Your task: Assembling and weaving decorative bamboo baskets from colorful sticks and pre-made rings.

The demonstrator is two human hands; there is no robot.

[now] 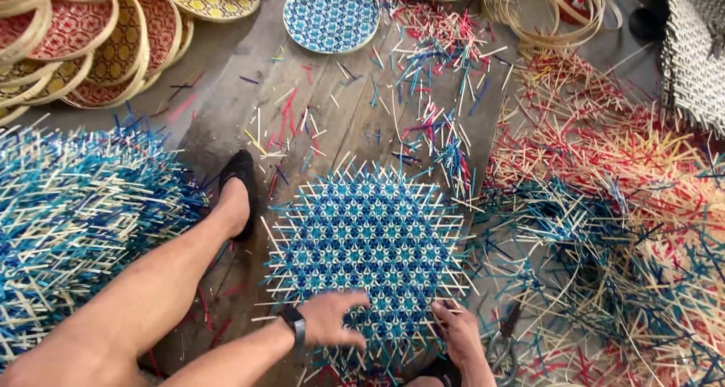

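Blue-and-white woven mat (370, 247) lies flat on the plank floor (226, 115), directly ahead of the person. Left hand (332, 319) rests spread on its near edge (fingers extended, gripping nothing); right hand (453, 326) pinches an edge strip. Risk: loose projecting strip ends could slip from the weave if the pinched strip is pulled sideways. Scissors (502, 342) lie just beside the right hand.

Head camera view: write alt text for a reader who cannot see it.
Two bare hands, left hand and right hand, press on the near edge of a flat blue-and-white woven mat on a plank floor. Heaps of coloured strips and finished woven trays surround it.
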